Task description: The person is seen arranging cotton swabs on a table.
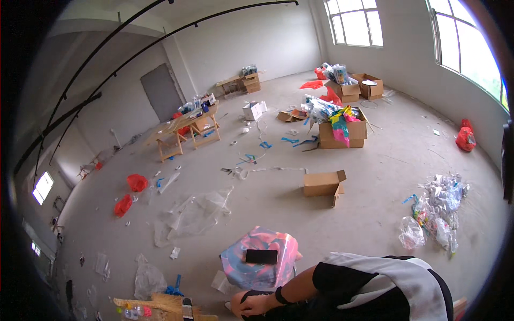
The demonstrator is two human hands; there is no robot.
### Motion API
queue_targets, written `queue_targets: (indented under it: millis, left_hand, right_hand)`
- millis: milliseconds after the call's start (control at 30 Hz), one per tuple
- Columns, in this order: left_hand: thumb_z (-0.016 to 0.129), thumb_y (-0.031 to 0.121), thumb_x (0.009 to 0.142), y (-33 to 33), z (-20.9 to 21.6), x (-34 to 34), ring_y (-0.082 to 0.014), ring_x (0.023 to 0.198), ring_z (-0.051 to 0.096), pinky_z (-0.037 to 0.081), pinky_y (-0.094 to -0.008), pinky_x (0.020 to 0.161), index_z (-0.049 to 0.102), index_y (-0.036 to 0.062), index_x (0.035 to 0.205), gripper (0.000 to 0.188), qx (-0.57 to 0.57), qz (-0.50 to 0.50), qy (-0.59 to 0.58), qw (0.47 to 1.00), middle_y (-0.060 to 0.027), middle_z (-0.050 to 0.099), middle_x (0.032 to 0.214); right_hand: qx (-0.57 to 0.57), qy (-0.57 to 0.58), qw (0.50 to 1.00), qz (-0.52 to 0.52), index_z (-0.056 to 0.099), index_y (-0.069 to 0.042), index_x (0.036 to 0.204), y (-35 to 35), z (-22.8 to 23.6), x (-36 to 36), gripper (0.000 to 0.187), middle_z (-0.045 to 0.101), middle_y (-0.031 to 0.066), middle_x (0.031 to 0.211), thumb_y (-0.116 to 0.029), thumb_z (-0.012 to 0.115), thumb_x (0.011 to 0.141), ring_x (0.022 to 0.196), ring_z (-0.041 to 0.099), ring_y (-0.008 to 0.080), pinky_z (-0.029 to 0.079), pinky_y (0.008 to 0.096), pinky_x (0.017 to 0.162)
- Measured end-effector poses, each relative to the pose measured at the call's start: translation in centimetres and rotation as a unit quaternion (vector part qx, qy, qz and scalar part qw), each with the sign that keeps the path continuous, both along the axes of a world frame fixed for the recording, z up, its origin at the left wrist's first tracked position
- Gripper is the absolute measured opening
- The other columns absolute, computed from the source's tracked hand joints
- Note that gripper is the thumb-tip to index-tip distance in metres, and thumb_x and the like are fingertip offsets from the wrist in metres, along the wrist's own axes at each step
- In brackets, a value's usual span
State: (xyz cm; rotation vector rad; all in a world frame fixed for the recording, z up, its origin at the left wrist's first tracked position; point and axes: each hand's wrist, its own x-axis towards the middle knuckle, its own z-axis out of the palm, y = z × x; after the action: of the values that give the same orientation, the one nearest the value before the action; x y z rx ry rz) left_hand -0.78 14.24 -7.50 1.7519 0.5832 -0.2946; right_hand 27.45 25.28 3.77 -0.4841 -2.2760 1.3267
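My right hand rests low on my black-clothed leg, with nothing visible in it. Its fingers drape downward, and a dark band circles the wrist. A black-and-white sleeve covers the upper arm. Just beyond the hand stands a low, many-sided stool-like block with a pink and blue swirled top. On that top lies a black smartphone, screen dark, apart from my hand. My left hand is out of view.
Plastic sheeting lies left of the block; a straw broom is at lower left. An open carton sits ahead, a fuller one behind it. Plastic waste is heaped at right. A wooden trestle table stands farther back.
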Motion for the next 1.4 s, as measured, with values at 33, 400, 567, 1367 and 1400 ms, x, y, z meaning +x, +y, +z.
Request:
queue_targets:
  millis: [33, 400, 567, 1367, 1400]
  left_hand:
    - [0.055, 0.046, 0.102, -0.2, -0.1, -0.2, -0.0228, 0.066, 0.066, 0.052, -0.0360, 0.060, 0.070, 0.0026, 0.108, 0.047, 0.003, 0.002, 0.000, 1.000, -0.0105, 0.070, 0.081]
    - [0.055, 0.047, 0.103, -1.9, -0.9, -1.9, -0.0230, 0.067, 0.066, 0.052, -0.0362, 0.060, 0.069, 0.0027, 0.110, 0.047, 0.043, 0.016, 0.005, 0.999, -0.0107, 0.070, 0.083]
    - [0.054, 0.047, 0.103, -2.6, -1.1, -2.7, -0.0231, 0.068, 0.066, 0.052, -0.0363, 0.061, 0.069, 0.0028, 0.111, 0.047, 0.063, 0.027, 0.007, 0.998, -0.0108, 0.070, 0.083]
    - [0.053, 0.047, 0.103, -23.0, -2.2, -4.5, -0.0235, 0.071, 0.067, 0.053, -0.0367, 0.062, 0.067, 0.0030, 0.117, 0.048, 0.158, 0.297, 0.040, 0.941, -0.0112, 0.071, 0.087]
    - [0.053, 0.047, 0.103, -26.7, -1.8, -4.4, -0.0235, 0.071, 0.067, 0.053, -0.0367, 0.062, 0.067, 0.0030, 0.117, 0.048, 0.164, 0.345, 0.055, 0.922, -0.0112, 0.071, 0.088]
  right_hand:
    - [0.000, 0.001, 1.000, 0.001, 0.067, -0.007, 0.100, -0.1, 0.0, -0.1, 0.027, 0.069, 0.0141, 0.090, -0.029, 0.052, 0.103, 0.086, 0.066, 0.0291, 0.050, 0.0406, 0.076]
    - [0.014, 0.022, 0.999, -0.019, 0.067, -0.006, 0.096, -0.4, 0.5, 0.0, 0.026, 0.067, 0.0153, 0.089, -0.027, 0.053, 0.101, 0.086, 0.065, 0.0322, 0.050, 0.0420, 0.079]
    - [0.021, 0.031, 0.999, -0.010, 0.066, -0.007, 0.094, -0.4, 0.7, 0.0, 0.024, 0.065, 0.0125, 0.089, -0.025, 0.052, 0.101, 0.088, 0.062, 0.0298, 0.049, 0.0404, 0.082]
    - [-0.051, 0.010, 0.999, 0.007, 0.068, -0.004, 0.109, -1.1, 3.3, 1.7, 0.028, 0.069, 0.0136, 0.095, -0.029, 0.056, 0.101, 0.085, 0.066, 0.0228, 0.056, 0.0378, 0.075]
    - [-0.090, 0.019, 0.996, -0.007, 0.069, -0.005, 0.103, -0.8, 2.9, 2.0, 0.026, 0.067, 0.0119, 0.086, -0.028, 0.056, 0.101, 0.077, 0.065, 0.0178, 0.056, 0.0350, 0.068]
